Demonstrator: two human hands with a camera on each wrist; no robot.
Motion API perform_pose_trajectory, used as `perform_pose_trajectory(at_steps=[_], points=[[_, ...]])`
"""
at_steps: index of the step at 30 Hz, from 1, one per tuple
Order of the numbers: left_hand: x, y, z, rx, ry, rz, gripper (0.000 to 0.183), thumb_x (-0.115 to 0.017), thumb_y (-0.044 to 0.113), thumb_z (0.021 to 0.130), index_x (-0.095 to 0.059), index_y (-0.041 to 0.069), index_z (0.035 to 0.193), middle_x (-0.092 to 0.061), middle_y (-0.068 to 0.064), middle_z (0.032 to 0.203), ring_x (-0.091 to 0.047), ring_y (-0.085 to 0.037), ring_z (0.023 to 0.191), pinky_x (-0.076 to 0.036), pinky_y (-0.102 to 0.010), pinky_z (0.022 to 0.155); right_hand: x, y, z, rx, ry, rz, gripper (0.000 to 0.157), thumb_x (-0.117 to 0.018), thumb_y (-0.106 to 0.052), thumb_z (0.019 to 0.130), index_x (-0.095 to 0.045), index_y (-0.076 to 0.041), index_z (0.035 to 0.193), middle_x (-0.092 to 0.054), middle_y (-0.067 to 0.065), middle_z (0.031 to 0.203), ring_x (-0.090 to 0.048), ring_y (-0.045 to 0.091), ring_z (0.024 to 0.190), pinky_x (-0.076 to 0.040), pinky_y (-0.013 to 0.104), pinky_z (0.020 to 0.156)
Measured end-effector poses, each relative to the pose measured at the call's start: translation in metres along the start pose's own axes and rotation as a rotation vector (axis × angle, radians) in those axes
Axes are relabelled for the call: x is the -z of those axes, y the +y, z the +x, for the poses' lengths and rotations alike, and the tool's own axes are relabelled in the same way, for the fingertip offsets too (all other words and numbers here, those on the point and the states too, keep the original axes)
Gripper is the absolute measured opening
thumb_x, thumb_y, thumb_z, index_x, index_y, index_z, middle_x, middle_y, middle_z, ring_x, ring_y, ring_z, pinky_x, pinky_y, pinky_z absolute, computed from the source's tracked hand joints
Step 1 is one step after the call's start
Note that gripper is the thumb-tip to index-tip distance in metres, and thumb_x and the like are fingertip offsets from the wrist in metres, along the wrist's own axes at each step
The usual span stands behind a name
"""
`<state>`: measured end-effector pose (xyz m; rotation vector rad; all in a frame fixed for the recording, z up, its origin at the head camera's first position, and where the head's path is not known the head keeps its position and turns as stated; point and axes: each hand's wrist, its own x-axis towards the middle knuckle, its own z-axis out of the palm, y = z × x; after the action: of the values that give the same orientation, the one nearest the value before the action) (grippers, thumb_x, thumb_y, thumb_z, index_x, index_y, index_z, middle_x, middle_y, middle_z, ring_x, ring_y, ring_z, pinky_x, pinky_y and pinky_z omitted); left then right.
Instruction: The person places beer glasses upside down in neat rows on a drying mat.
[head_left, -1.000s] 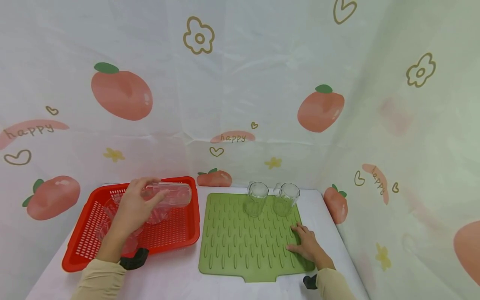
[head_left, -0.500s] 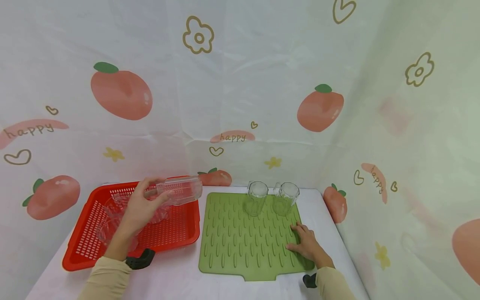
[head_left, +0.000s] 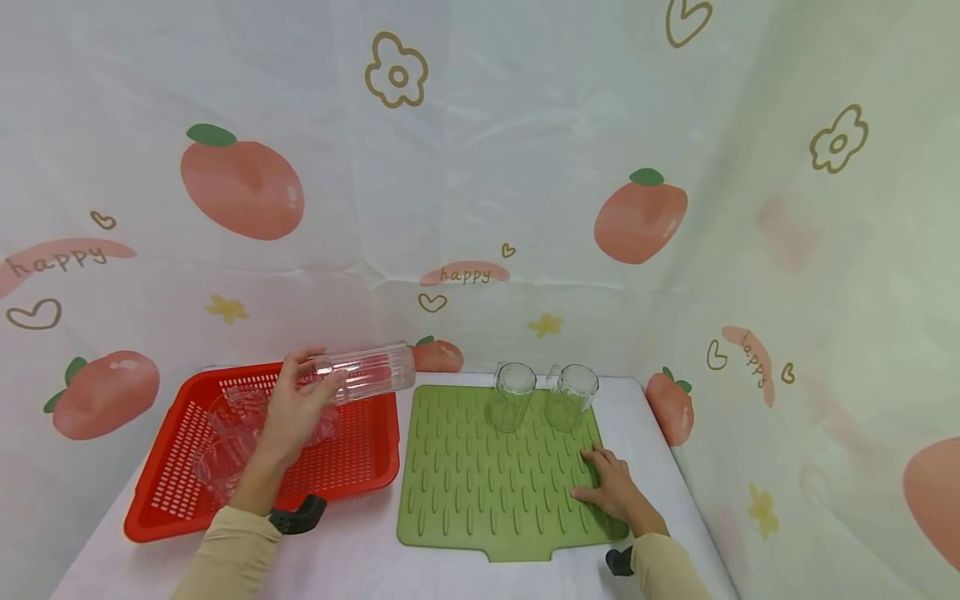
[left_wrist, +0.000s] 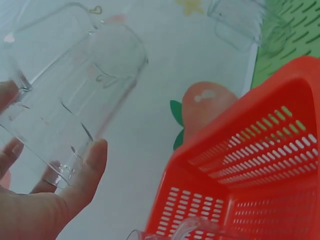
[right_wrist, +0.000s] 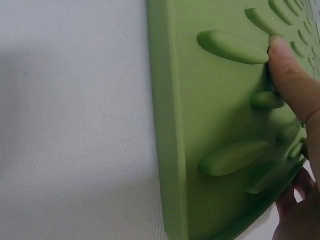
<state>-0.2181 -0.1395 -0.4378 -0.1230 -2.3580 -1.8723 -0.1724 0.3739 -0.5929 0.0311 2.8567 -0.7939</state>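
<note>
My left hand (head_left: 292, 417) grips a clear glass mug (head_left: 378, 371) near its mouth, fingers and thumb round it. The mug lies nearly sideways in the air over the back right of the red basket (head_left: 392, 450), its base pointing right. In the left wrist view its handle loop (left_wrist: 75, 6) shows on the upper side. My right hand (head_left: 613, 487) rests on the right edge of the green ridged mat (head_left: 480, 492). Seen from the right wrist, the thumb (right_wrist: 290, 75) lies on the mat's top among the ridges, with other fingers at its edge.
Two clear glass mugs, a left one (head_left: 513, 400) and a right one (head_left: 573, 400), stand at the back of the mat. Several more glass pieces (head_left: 225, 458) lie in the basket's left part. A patterned curtain (head_left: 480, 167) hangs behind the white table (head_left: 360, 550).
My left hand has carried the mug right and slightly up, from over the basket's middle towards the mat; the mug's base end has tilted up a little. My right hand has stayed put.
</note>
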Motion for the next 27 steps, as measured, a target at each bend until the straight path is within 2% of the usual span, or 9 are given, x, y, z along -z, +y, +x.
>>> perform_pose_trajectory(at_steps=[3, 7, 10, 16, 23, 27], points=[[-0.005, -0.002, 0.003, -0.027, -0.019, -0.062, 0.056, -0.063, 0.028, 0.102, -0.033, 0.015, 0.148, -0.038, -0.018, 0.146, -0.065, 0.009, 0.097, -0.059, -0.017, 0.078, 0.000, 0.000, 0.000, -0.003, 0.000, 0.002, 0.085, -0.085, -0.038, 0.082, -0.047, -0.007, 0.150, -0.027, 0.027, 0.164, -0.034, 0.051, 0.139, -0.040, 0.068, 0.107], [-0.012, -0.004, 0.007, -0.072, -0.036, -0.108, 0.054, -0.062, 0.022, 0.102, -0.033, 0.008, 0.146, -0.041, -0.009, 0.136, -0.068, 0.006, 0.097, -0.059, -0.018, 0.079, 0.001, 0.000, -0.001, 0.001, -0.001, 0.000, 0.084, -0.085, -0.038, 0.082, -0.047, -0.007, 0.150, -0.027, 0.027, 0.164, -0.035, 0.051, 0.139, -0.040, 0.068, 0.107], [-0.017, -0.006, 0.009, -0.080, -0.051, -0.137, 0.054, -0.061, 0.019, 0.103, -0.032, 0.006, 0.147, -0.041, -0.006, 0.134, -0.068, 0.004, 0.097, -0.059, -0.018, 0.080, 0.001, 0.000, 0.000, 0.004, -0.003, -0.002, 0.084, -0.084, -0.038, 0.082, -0.047, -0.007, 0.150, -0.028, 0.026, 0.164, -0.034, 0.050, 0.140, -0.040, 0.067, 0.107], [-0.025, -0.008, 0.012, -0.054, -0.058, -0.133, 0.049, -0.062, 0.023, 0.102, -0.037, 0.018, 0.144, -0.042, -0.008, 0.138, -0.067, 0.001, 0.098, -0.059, -0.017, 0.082, 0.001, 0.000, -0.001, 0.002, -0.006, 0.004, 0.084, -0.085, -0.038, 0.082, -0.047, -0.006, 0.150, -0.027, 0.027, 0.164, -0.034, 0.051, 0.140, -0.040, 0.067, 0.107], [-0.036, -0.010, 0.018, -0.025, -0.081, -0.186, 0.054, -0.062, 0.023, 0.102, -0.034, 0.010, 0.147, -0.042, -0.018, 0.142, -0.066, -0.005, 0.100, -0.059, -0.019, 0.083, 0.001, 0.001, -0.001, 0.002, -0.002, 0.003, 0.084, -0.085, -0.038, 0.081, -0.047, -0.006, 0.149, -0.028, 0.027, 0.164, -0.035, 0.050, 0.139, -0.040, 0.067, 0.107], [-0.040, -0.012, 0.019, 0.010, -0.110, -0.190, 0.055, -0.059, 0.025, 0.104, -0.031, 0.011, 0.149, -0.041, -0.022, 0.145, -0.067, -0.005, 0.099, -0.060, -0.020, 0.083, 0.001, 0.000, -0.001, 0.009, 0.001, 0.011, 0.084, -0.085, -0.037, 0.081, -0.047, -0.005, 0.149, -0.027, 0.027, 0.164, -0.034, 0.051, 0.139, -0.040, 0.067, 0.107]])
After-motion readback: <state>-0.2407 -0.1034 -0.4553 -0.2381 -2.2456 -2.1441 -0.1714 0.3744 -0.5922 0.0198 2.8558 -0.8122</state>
